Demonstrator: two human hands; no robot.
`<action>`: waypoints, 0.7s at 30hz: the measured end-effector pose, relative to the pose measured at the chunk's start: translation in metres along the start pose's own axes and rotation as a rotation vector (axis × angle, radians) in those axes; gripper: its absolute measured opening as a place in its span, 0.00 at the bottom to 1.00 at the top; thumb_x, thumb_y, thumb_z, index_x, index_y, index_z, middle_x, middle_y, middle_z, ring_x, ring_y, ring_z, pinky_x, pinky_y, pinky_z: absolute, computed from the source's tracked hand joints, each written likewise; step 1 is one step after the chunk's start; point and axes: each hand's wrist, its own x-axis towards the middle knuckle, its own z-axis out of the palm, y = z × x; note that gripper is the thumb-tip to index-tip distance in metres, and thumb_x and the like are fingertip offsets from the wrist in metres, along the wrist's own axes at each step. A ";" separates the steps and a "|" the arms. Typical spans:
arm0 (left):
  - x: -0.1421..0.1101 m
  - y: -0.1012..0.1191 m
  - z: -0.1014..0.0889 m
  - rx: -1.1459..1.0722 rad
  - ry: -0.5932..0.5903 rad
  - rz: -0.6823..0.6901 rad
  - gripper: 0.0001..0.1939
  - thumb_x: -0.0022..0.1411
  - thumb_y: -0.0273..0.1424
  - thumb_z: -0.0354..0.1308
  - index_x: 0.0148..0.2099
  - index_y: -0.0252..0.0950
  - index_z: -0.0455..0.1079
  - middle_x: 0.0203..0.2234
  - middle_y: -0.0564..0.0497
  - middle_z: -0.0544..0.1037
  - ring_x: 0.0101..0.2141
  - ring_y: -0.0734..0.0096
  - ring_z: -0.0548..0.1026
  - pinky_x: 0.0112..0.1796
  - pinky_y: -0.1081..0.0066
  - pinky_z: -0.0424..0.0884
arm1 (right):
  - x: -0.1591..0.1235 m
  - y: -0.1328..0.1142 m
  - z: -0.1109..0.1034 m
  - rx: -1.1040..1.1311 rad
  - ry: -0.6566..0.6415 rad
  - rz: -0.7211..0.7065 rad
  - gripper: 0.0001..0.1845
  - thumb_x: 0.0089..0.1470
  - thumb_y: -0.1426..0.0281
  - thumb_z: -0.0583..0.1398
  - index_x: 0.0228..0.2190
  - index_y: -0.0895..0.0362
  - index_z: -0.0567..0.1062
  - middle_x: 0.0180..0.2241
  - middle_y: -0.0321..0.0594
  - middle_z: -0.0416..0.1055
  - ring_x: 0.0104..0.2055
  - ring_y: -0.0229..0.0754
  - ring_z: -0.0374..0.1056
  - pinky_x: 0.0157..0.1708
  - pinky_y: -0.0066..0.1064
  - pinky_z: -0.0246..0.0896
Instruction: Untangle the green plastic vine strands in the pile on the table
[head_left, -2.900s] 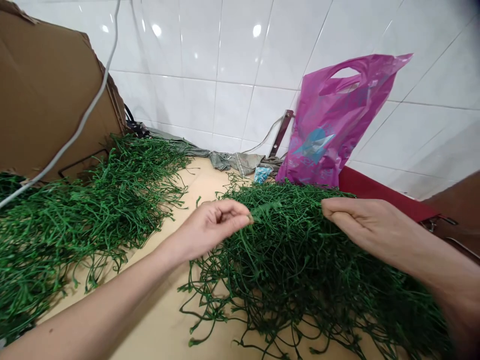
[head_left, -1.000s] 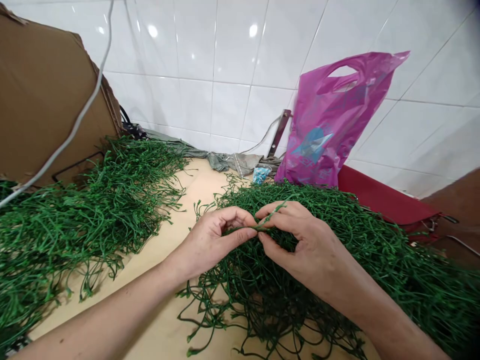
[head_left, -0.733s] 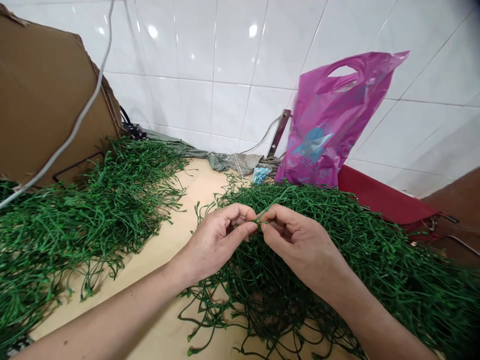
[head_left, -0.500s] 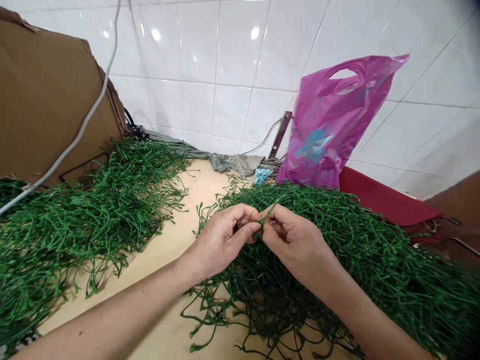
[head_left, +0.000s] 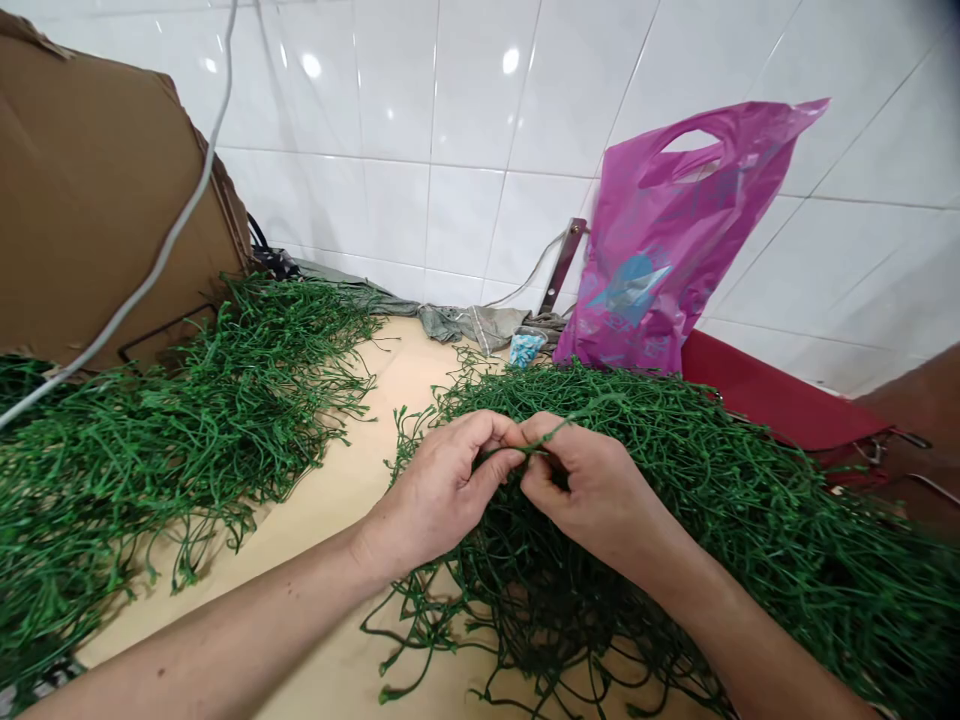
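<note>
My left hand (head_left: 450, 480) pinches a thin green stem (head_left: 556, 432) between thumb and fingers. Close against it, my right hand (head_left: 581, 480) has its thumb and forefinger closed at the same stem, whose end sticks out past the fingers to the upper right. The fingertips nearly meet and hide most of what lies between them. Both hands are just above a large tangled heap of green plastic-looking stems (head_left: 675, 450), each with small knobbed tips.
A second pile of green stems (head_left: 187, 430) lies left on the tan surface (head_left: 337, 520), beside a cardboard box (head_left: 97, 190) and a white cable (head_left: 169, 245). Behind stand a purple plastic bag (head_left: 667, 250), a small blue-white packet (head_left: 526, 348) and a red case (head_left: 780, 400) against the tiled wall.
The green stem now reaches farther out past my right fingers to the upper right. Both hands stay close together over the heap, with only slight finger movement.
</note>
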 end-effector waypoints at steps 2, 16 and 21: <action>0.000 -0.002 0.002 -0.054 -0.010 -0.034 0.04 0.68 0.30 0.54 0.38 0.37 0.68 0.26 0.56 0.68 0.29 0.74 0.65 0.33 0.73 0.62 | -0.001 0.005 -0.005 -0.102 -0.048 -0.137 0.11 0.51 0.82 0.53 0.26 0.53 0.65 0.26 0.32 0.62 0.28 0.37 0.61 0.29 0.28 0.59; -0.002 0.009 -0.017 -0.166 -0.324 -0.035 0.17 0.68 0.33 0.50 0.25 0.37 0.55 0.22 0.56 0.59 0.26 0.74 0.59 0.28 0.72 0.55 | -0.003 -0.020 -0.015 0.084 -0.214 -0.061 0.13 0.54 0.80 0.49 0.24 0.51 0.55 0.23 0.30 0.58 0.24 0.36 0.59 0.23 0.27 0.55; -0.003 0.009 -0.024 -0.457 -0.242 -0.163 0.18 0.70 0.40 0.49 0.29 0.37 0.61 0.23 0.55 0.63 0.26 0.74 0.61 0.29 0.72 0.58 | 0.000 -0.013 -0.019 0.379 -0.213 0.012 0.12 0.56 0.79 0.48 0.25 0.52 0.60 0.28 0.36 0.72 0.32 0.38 0.71 0.33 0.30 0.66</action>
